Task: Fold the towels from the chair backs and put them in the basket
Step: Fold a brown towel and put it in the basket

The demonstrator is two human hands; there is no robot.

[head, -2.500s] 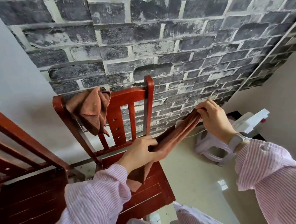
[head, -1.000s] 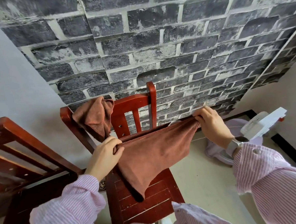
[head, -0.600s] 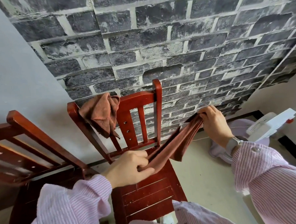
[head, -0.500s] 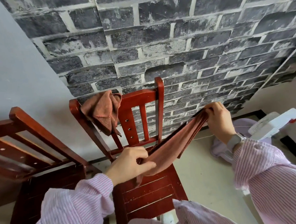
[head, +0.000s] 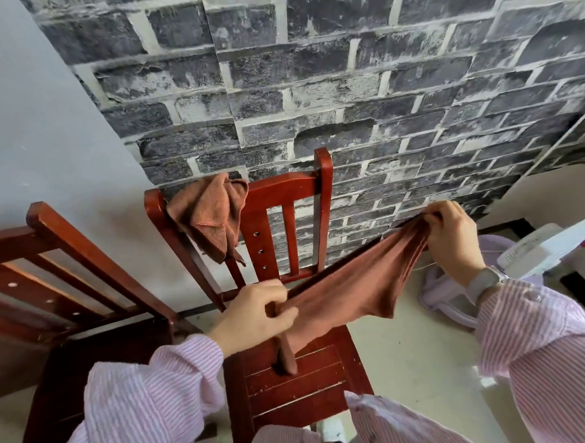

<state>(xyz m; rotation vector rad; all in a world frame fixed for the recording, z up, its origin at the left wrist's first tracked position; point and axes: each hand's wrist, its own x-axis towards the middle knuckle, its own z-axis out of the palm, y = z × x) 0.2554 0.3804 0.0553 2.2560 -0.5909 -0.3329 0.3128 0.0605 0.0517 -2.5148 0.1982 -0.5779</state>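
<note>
Brown towel (head: 352,286) stretched between left hand (head: 255,316) and right hand (head: 453,236), both pinching its ends | second towel (head: 212,213) draped on chair back (head: 289,184) | basket unseen

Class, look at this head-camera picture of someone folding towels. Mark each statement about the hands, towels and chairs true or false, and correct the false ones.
1. Both hands hold the same towel. True: the left hand and right hand grip the held towel at opposite ends.
2. The held towel lies flat on the chair seat. False: it is stretched in the air above the seat, with one end hanging down.
3. A second towel hangs on the chair back. True: the hanging towel is draped over the top rail.
4. The basket stands on the seat. False: no basket is in view.
5. The right wrist wears a watch. True.
</note>
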